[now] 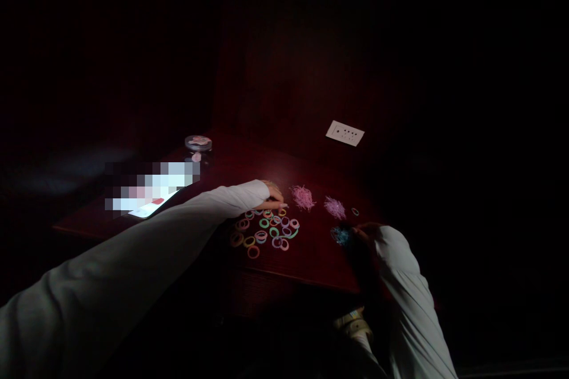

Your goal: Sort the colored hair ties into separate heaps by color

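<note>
My left hand (274, 194) reaches over the far edge of a spread of colourful ring-shaped hair ties (261, 237). Its fingers are bent together, with the tips at a yellow hair tie (283, 212). My right hand (367, 231) lies in shadow at the table's right side, beside a pile of thin teal bands (341, 236); its fingers are too dark to make out. Beyond the hands are a pile of thin pink bands (303, 197) and one of thin purple bands (335, 207). A single greenish hair tie (355, 212) lies apart to the right.
The dark red wooden table (306, 260) has its front edge towards me. On its left lie a lit, partly blurred screen (153, 204) and a round clear container (198, 143). A white socket plate (345, 133) is at the back. A foot (355, 324) shows below the table.
</note>
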A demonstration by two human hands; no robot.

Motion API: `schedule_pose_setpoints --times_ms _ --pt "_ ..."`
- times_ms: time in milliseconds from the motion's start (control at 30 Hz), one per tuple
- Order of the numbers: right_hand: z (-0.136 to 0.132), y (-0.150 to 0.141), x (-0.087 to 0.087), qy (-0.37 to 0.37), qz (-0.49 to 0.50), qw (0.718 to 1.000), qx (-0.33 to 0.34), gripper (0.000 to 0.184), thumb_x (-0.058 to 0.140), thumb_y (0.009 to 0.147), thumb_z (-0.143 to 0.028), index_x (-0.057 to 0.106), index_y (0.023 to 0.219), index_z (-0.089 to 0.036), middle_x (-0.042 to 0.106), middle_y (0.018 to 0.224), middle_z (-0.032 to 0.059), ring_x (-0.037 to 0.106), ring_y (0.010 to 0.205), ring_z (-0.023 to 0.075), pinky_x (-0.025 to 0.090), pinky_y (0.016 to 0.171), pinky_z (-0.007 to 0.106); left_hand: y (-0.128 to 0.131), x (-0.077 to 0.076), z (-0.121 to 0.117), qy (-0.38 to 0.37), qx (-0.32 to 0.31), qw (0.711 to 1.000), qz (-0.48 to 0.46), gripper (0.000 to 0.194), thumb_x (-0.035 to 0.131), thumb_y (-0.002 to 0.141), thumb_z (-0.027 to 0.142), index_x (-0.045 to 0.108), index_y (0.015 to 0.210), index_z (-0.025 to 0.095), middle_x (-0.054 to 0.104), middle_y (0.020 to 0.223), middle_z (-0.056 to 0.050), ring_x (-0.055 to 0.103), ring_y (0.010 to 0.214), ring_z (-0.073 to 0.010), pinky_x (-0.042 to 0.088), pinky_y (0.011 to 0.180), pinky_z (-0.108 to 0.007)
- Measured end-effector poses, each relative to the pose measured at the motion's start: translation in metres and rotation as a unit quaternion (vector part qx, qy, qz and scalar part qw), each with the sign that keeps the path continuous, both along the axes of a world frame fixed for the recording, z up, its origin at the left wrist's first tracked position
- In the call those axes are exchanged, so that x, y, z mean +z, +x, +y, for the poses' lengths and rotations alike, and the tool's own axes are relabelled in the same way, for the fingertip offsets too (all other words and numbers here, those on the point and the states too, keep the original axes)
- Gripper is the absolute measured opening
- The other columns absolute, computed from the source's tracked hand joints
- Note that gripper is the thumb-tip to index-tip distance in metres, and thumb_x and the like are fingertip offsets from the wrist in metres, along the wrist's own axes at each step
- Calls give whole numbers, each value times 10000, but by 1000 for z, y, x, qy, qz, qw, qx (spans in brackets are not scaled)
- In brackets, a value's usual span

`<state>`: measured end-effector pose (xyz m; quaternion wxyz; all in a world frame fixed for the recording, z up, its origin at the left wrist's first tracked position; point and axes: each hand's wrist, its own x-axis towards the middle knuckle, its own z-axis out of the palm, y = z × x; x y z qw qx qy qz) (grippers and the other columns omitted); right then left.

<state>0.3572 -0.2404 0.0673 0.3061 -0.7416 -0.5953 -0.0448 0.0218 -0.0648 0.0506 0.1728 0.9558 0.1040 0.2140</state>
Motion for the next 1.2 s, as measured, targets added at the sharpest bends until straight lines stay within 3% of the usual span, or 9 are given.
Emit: schedule_pose_setpoints --times_ms 100,233,333,467,600,700,967,1067,1200 --pt "-1 -19 16 -7 60 998 30 474 552 938 -614 794 785 -236 734 669 87 683 618 243 479 591 340 3 -8 6 -5 -14 1000 -19 365 568 1064 413 814 867 229 783 843 -42 689 822 -173 457 821 -263" --pt "10 -67 29 31 -10 992 126 430 594 952 -595 845 975 -246 806 921 101 720 854 266 525 777 367 8 -15 11 -18 -26 999 -33 425 572 1070 457 817 810 226 784 813 -46 697 793 -176 461 792 -267" --pt "22 -106 18 39 -94 974 201 360 562 1029 -498 832 1106 -272 805 994 81 701 931 252 495 857 361 12 -15 10 -36 -22 999 -24 422 597 1056 489 823 814 228 779 798 -42 698 782 -171 470 793 -260" --pt "34 -129 -5 40 -193 956 218 288 588 1053 -417 808 1190 -291 795 1086 72 663 998 250 424 853 354 12 -9 5 -48 -31 998 -6 392 586 1058 470 840 861 246 785 820 -45 702 797 -172 490 818 -256" --pt "38 -123 -15 31 -226 949 216 272 574 1068 -391 824 1107 -291 800 1031 64 646 987 242 380 822 348 7 -3 -6 -46 -18 999 -6 399 553 1071 468 847 891 267 791 852 -43 710 842 -178 494 841 -262" --pt "38 -118 -16 51 -238 948 208 279 582 1065 -420 811 1161 -293 796 1049 70 636 980 243 368 828 353 5 -2 -10 -47 -15 998 -28 419 542 1076 476 845 873 268 778 818 -34 699 818 -173 486 837 -262" --pt "46 -120 -24 64 -257 942 204 259 603 1054 -382 826 968 -282 785 929 55 591 914 226 317 802 346 14 -9 0 -50 -46 998 -13 422 617 1020 536 816 771 258 735 712 -21 651 706 -161 473 755 -259" --pt "42 -97 -3 67 -248 953 159 290 595 1050 -395 832 937 -271 779 915 64 577 920 229 307 809 342 13 -9 -2 -36 -25 998 -36 400 627 1004 543 814 847 227 716 705 -23 615 666 -155 456 713 -263" --pt "18 -38 43 133 -172 975 -43 422 501 1060 -486 842 1105 -241 776 1067 116 587 949 259 323 811 347 7 1 -9 -4 -8 999 -52 385 590 1030 511 797 903 213 721 754 -29 621 725 -166 457 781 -280"
